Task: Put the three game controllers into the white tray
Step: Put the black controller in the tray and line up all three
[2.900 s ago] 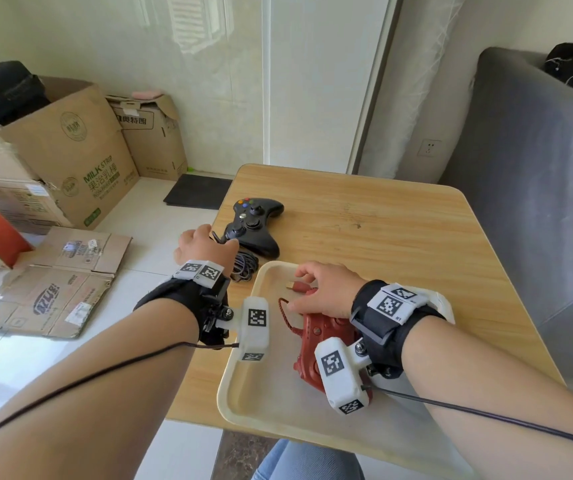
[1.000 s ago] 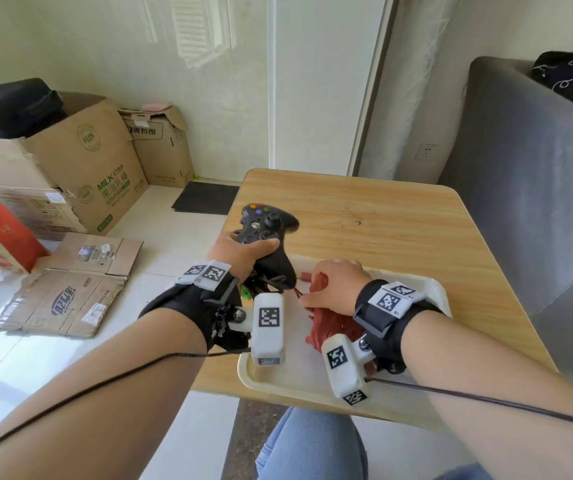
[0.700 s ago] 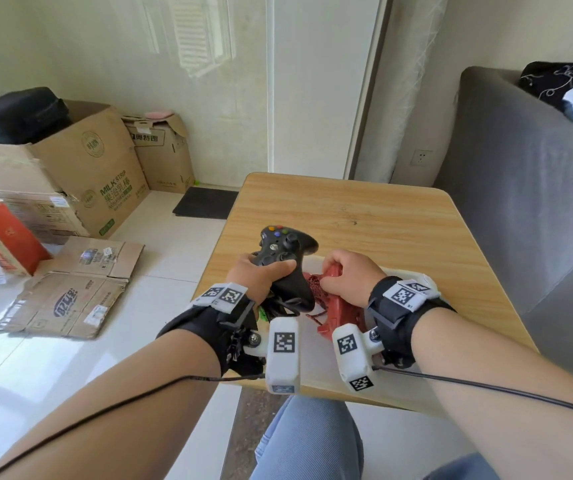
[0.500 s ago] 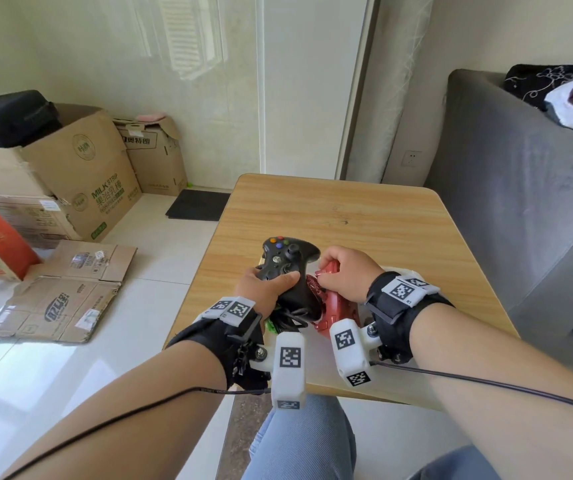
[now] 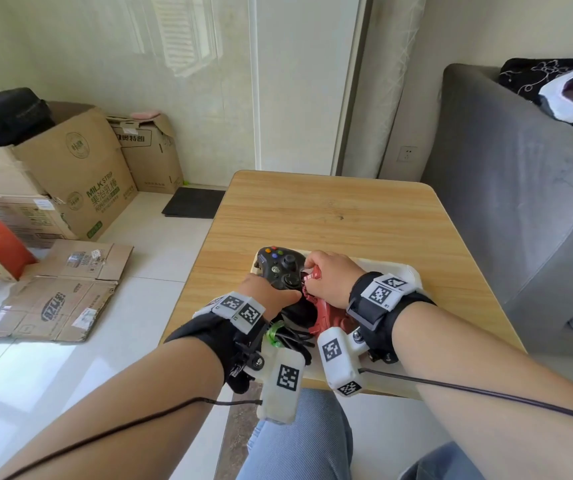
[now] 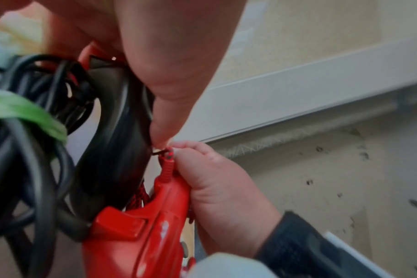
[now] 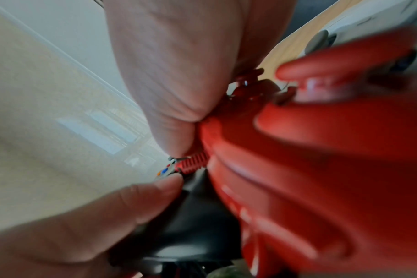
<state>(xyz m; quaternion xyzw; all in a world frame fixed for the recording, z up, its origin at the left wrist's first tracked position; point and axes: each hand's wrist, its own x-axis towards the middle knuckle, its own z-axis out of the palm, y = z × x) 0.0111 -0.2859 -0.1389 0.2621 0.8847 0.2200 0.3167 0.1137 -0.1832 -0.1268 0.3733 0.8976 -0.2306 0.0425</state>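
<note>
My left hand (image 5: 278, 294) grips a black controller (image 5: 280, 268) by its lower grip and holds it tilted over the left part of the white tray (image 5: 312, 377). Its bundled black cable (image 5: 288, 336) with a green tie hangs below. Pressed against it is a red controller (image 5: 328, 315), standing on edge in the tray. My right hand (image 5: 316, 271) holds the red one at its top, by the cable stub (image 6: 168, 159). The right wrist view shows part of a white controller (image 7: 345, 20) behind the red controller (image 7: 298, 188). Whether the black one touches the tray floor is hidden.
The tray sits at the near edge of a wooden table (image 5: 330, 209). A grey sofa (image 5: 520, 188) stands close on the right. Cardboard boxes (image 5: 70, 174) and flattened cardboard (image 5: 56, 292) lie on the floor to the left.
My left hand lifted the black controller off the table and carried it right and down, against the red one over the tray. My right hand tipped the red controller up on edge.
</note>
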